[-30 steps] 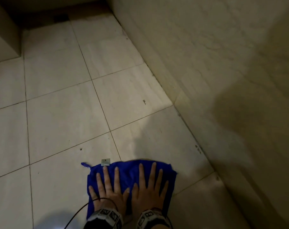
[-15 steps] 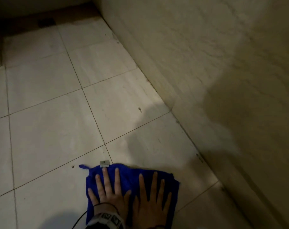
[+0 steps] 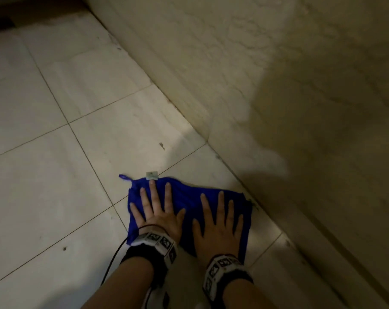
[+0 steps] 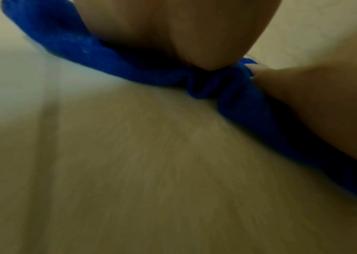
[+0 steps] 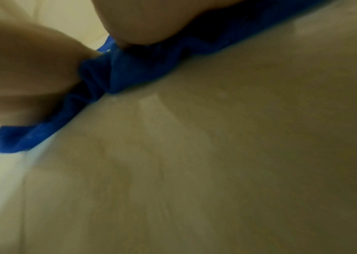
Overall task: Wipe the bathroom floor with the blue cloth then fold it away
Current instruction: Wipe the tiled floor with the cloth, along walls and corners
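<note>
Now both hands lie flat, fingers spread, on the blue cloth [image 3: 186, 202]: left hand [image 3: 159, 214], right hand [image 3: 219, 227]. Neither grip clenches; the cloth lies on the tiled floor [image 3: 55, 175] beside the wall [image 3: 278, 108].

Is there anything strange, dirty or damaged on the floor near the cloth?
Small dark specks mark the pale floor tiles: one ahead of the blue cloth, another to its left. The cloth is bunched under both flat hands. No spill shows.

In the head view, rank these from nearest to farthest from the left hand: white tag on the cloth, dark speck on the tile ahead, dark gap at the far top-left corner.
1. White tag, just beyond the left hand fingertips, at the cloth's far edge.
2. Dark speck, on the tile ahead.
3. Dark gap, far top-left corner.
</note>
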The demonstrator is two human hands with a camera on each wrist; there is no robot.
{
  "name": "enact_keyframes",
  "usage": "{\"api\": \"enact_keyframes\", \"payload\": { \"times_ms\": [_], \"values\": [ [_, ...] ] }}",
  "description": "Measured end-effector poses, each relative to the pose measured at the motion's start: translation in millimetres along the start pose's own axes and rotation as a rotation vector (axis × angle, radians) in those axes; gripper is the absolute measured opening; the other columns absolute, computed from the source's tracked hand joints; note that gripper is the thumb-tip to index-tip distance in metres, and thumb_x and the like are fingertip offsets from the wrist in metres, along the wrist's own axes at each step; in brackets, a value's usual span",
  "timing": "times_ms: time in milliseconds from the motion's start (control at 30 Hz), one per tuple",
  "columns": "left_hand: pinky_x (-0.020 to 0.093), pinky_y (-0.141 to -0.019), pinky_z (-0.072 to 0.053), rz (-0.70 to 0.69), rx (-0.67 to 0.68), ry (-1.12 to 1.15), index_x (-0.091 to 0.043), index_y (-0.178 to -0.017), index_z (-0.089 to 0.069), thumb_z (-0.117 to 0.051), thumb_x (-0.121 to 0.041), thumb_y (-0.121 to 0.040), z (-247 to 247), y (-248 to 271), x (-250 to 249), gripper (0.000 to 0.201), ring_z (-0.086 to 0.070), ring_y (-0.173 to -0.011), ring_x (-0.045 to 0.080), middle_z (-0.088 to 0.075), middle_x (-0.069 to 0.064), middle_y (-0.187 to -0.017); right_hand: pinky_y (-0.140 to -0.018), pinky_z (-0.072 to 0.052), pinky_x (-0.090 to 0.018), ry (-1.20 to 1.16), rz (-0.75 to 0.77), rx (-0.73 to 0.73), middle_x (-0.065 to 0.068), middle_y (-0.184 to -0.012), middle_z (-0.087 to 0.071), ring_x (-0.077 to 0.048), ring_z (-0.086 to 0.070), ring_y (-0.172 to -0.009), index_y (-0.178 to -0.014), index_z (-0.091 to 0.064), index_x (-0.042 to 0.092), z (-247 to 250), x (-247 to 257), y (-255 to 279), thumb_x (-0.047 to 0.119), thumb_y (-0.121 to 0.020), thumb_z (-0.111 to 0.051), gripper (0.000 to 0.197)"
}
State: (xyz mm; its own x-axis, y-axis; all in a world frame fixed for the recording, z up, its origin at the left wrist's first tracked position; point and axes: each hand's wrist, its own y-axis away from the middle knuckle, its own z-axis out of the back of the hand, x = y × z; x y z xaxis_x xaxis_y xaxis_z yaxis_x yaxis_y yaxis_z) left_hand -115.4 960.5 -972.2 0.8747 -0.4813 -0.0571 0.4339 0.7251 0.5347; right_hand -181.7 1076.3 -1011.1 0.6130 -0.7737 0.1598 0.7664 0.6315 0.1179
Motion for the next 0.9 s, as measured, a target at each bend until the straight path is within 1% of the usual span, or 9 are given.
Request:
{"api": "enact_keyframes", "payload": {
  "times_ms": [67, 167, 300, 400, 467, 633, 767, 867, 900],
  "values": [
    [0.056, -0.103, 0.027, -0.09, -0.005, -0.04, -0.032, -0.135, 0.041, -0.016, -0.063, -0.096, 9, -14, -11, 0.076, 0.034, -0.141, 0.032, 0.048, 0.005, -0.146, -0.11, -0.013, -0.054, -0.008, -0.034, -0.032, -0.004, -0.161, -0.02, -0.031, -0.021, -0.142, -0.153, -0.02, 0.039, 0, 0, -11, 0.057, -0.086, -0.031, 0.07],
    [0.057, -0.114, 0.016, -0.25, -0.069, -0.124, -0.03, -0.138, 0.037, -0.018, -0.06, -0.097, 22, -38, -24, 0.075, 0.029, -0.143, 0.03, 0.044, 0.002, -0.148, -0.109, -0.015, -0.055, -0.025, -0.083, -0.055, -0.008, -0.159, -0.028, -0.031, -0.025, -0.141, -0.152, -0.025, 0.036, 2, 3, -31, 0.052, -0.087, -0.031, 0.067],
    [0.057, -0.115, 0.013, -0.39, -0.065, -0.206, -0.031, -0.147, 0.028, -0.021, -0.056, -0.099, 38, -65, -44, 0.073, 0.029, -0.144, 0.028, 0.039, -0.001, -0.153, -0.107, -0.02, -0.056, -0.028, -0.12, -0.037, -0.01, -0.155, -0.037, -0.032, -0.032, -0.137, -0.149, -0.029, 0.032, 7, 1, -53, 0.047, -0.089, -0.029, 0.062],
    [0.057, -0.115, 0.014, -0.458, -0.063, -0.244, -0.03, -0.144, 0.031, -0.023, -0.054, -0.099, 45, -77, -53, 0.075, 0.028, -0.144, 0.027, 0.035, -0.002, -0.155, -0.106, -0.022, -0.056, -0.053, -0.144, -0.019, -0.01, -0.155, -0.036, -0.032, -0.035, -0.135, -0.149, -0.031, 0.028, 8, 4, -58, 0.043, -0.089, -0.029, 0.062],
    [0.057, -0.115, 0.014, -0.486, -0.066, -0.275, -0.029, -0.142, 0.032, -0.023, -0.054, -0.098, 47, -80, -54, 0.075, 0.027, -0.144, 0.027, 0.033, -0.002, -0.156, -0.105, -0.022, -0.056, -0.059, -0.145, -0.019, -0.01, -0.155, -0.037, -0.032, -0.037, -0.133, -0.147, -0.034, 0.025, 10, 6, -58, 0.042, -0.089, -0.028, 0.061],
    [0.056, -0.115, 0.016, -0.545, -0.079, -0.288, -0.029, -0.15, 0.022, -0.021, -0.054, -0.099, 53, -83, -58, 0.071, 0.025, -0.145, 0.025, 0.031, -0.004, -0.157, -0.106, -0.023, -0.055, -0.057, -0.164, 0.0, -0.007, -0.153, -0.036, -0.031, -0.037, -0.133, -0.148, -0.033, 0.022, 13, 4, -58, 0.045, -0.094, -0.024, 0.059],
    [0.057, -0.115, 0.014, -0.528, -0.091, -0.288, -0.029, -0.15, 0.021, -0.019, -0.054, -0.099, 50, -82, -63, 0.07, 0.025, -0.145, 0.025, 0.029, -0.005, -0.158, -0.107, -0.023, -0.053, -0.091, -0.183, 0.052, -0.006, -0.153, -0.036, -0.027, -0.035, -0.135, -0.149, -0.031, 0.02, 17, 4, -56, 0.043, -0.099, -0.017, 0.056],
    [0.057, -0.114, 0.016, -0.519, -0.084, -0.281, -0.026, -0.151, 0.021, -0.019, -0.053, -0.099, 47, -75, -70, 0.071, 0.026, -0.145, 0.026, 0.027, -0.003, -0.158, -0.107, -0.023, -0.052, -0.11, -0.228, 0.119, -0.005, -0.153, -0.039, -0.025, -0.034, -0.135, -0.149, -0.031, 0.02, 19, 0, -50, 0.041, -0.094, -0.027, 0.059],
    [0.057, -0.114, 0.018, -0.527, -0.083, -0.281, -0.026, -0.151, 0.021, -0.019, -0.053, -0.099, 46, -71, -74, 0.071, 0.026, -0.145, 0.026, 0.027, -0.002, -0.158, -0.107, -0.022, -0.052, -0.118, -0.247, 0.124, -0.004, -0.155, -0.035, -0.024, -0.033, -0.136, -0.15, -0.027, 0.02, 20, -4, -45, 0.041, -0.092, -0.027, 0.062]
  ]
}}
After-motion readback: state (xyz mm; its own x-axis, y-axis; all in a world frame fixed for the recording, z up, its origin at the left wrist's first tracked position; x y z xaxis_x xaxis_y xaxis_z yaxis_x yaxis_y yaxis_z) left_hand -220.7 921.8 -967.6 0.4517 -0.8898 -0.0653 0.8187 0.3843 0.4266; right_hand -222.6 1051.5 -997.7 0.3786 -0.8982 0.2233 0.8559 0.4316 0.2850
